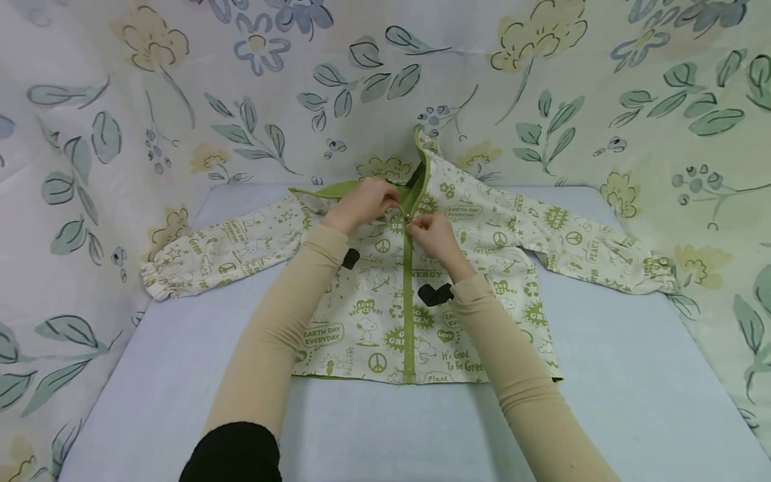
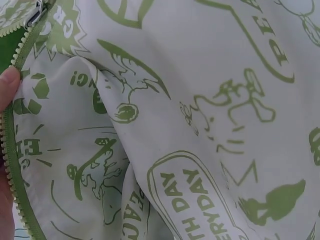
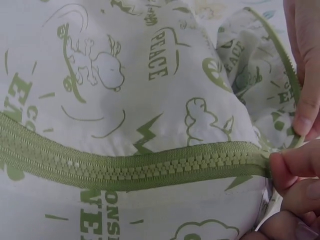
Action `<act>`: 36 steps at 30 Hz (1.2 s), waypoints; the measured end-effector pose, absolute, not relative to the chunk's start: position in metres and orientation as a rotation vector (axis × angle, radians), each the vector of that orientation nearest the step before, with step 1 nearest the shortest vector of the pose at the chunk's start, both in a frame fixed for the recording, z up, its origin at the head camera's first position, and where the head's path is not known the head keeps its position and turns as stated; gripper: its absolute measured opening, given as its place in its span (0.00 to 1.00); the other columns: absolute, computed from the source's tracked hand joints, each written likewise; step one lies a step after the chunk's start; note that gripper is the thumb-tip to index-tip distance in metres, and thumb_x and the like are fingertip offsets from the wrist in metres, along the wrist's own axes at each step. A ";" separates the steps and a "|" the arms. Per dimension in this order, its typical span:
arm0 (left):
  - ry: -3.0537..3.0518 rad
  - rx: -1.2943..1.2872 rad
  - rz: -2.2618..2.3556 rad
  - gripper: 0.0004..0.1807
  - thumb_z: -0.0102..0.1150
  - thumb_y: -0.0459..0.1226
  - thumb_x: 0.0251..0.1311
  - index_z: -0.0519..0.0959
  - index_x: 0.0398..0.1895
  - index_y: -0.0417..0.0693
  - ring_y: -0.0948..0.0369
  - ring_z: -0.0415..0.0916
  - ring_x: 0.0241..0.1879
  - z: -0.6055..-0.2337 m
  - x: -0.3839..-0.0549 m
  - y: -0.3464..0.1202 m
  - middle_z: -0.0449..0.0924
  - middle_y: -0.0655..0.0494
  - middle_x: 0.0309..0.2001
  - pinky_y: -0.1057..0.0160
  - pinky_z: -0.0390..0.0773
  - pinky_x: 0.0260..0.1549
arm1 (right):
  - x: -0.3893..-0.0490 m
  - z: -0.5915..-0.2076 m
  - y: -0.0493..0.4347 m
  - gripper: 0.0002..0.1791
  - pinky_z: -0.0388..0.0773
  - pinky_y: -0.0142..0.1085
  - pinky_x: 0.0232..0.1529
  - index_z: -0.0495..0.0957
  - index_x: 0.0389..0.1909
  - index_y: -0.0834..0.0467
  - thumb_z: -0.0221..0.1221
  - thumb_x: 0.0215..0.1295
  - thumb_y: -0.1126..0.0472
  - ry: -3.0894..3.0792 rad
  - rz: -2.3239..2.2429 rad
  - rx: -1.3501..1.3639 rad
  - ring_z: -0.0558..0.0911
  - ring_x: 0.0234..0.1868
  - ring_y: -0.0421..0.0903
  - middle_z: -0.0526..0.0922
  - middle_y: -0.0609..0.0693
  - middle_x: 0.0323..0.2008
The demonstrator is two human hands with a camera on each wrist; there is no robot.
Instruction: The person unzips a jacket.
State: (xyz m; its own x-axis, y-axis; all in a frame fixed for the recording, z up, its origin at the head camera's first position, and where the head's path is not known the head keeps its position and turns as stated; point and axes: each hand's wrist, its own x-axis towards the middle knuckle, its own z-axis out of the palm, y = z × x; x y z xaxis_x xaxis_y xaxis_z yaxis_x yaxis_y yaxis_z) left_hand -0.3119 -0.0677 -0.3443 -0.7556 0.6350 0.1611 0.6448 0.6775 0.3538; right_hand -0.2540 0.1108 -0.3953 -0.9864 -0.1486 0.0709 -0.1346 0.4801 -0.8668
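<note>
A white hooded jacket [image 1: 373,314] with green print lies spread with its front up. Its green zipper [image 3: 150,167] is joined below my hands and parted above them. My left hand [image 1: 367,201] pinches the edge of the open half between thumb and fingers, near the collar. Beside it, my right hand [image 1: 436,235] pinches the zipper at the point where the halves meet; its fingers hide most of the pull there. A metal slider [image 2: 36,12] shows at the corner of the left wrist view.
The jacket's two sleeves [image 1: 219,254] stretch out to either side on the pale table [image 1: 385,435]. Its hood [image 1: 442,157] stands up against the floral cloth [image 1: 373,67] at the back. Small black pieces [image 1: 435,294] sit by my wrists.
</note>
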 end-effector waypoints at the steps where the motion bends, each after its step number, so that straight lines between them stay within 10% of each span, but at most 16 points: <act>1: -2.855 -1.089 -0.624 0.08 0.56 0.35 0.63 0.81 0.42 0.42 0.60 0.73 0.41 -0.344 -0.312 -0.068 0.79 0.53 0.39 0.66 0.74 0.43 | -0.253 -0.395 0.111 0.12 0.58 0.33 0.12 0.78 0.25 0.64 0.54 0.64 0.61 2.691 -1.585 -0.266 0.57 0.11 0.40 0.63 0.47 0.11; 36: -2.811 -0.874 -0.648 0.10 0.50 0.32 0.66 0.80 0.43 0.40 0.56 0.73 0.43 -0.345 -0.313 -0.070 0.79 0.49 0.40 0.65 0.75 0.44 | -0.241 -0.411 0.111 0.13 0.59 0.34 0.17 0.81 0.30 0.65 0.56 0.65 0.58 2.618 -1.514 -0.171 0.57 0.14 0.41 0.69 0.51 0.14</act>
